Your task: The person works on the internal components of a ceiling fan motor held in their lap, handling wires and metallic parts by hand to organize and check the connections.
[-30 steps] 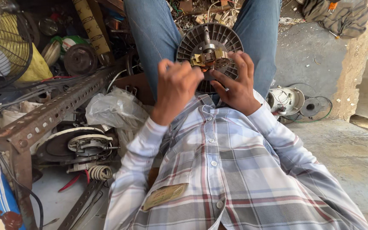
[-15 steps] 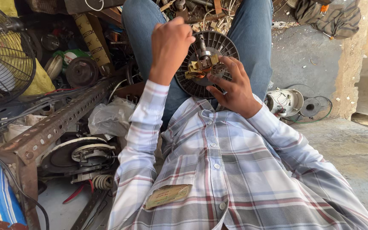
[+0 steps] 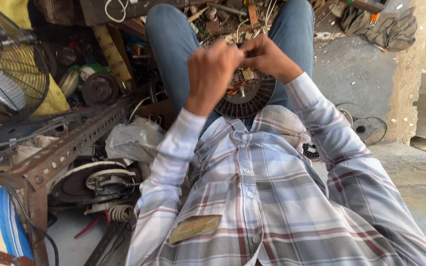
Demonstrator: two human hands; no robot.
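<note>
Looking down: seated lap, both hands raised together over a round motor part resting between the thighs.

Left hand (image 3: 212, 74): closed into a loose fist, knuckles toward the camera, fingertips pinched against something small at the meeting point of the two hands; too small to identify.

Right hand (image 3: 267, 58): fingers curled, tips touching the left hand's tips, pinching the same hidden small piece; possibly a wire or a fastener, cannot tell which.

Fan motor disc (image 3: 248, 93): dark, round, ribbed rim, lying flat on the lap, just below and slightly toward the wearer from both hands. Face up, central shaft pointing up toward the hands. Copper-coloured windings and small metal fittings at its middle, directly under the pinched fingertips.

Key relation: hands above the disc's centre, not gripping its rim; disc supported by the legs alone. Right hand closer to the hub, left hand a little higher and to the left of it.

Jeans (image 3: 173, 44): blue, both legs stretching away beyond the hands, cradling the disc.

Left of the left hand: crumpled plastic bag (image 3: 134, 140) near the forearm; perforated metal angle bar (image 3: 70, 148) further out; another motor assembly (image 3: 99, 182) below that; wire fan guard (image 3: 11, 74) well away.

Right of the right hand: concrete floor (image 3: 351, 64) with a small round part (image 3: 363, 128) well apart.
</note>
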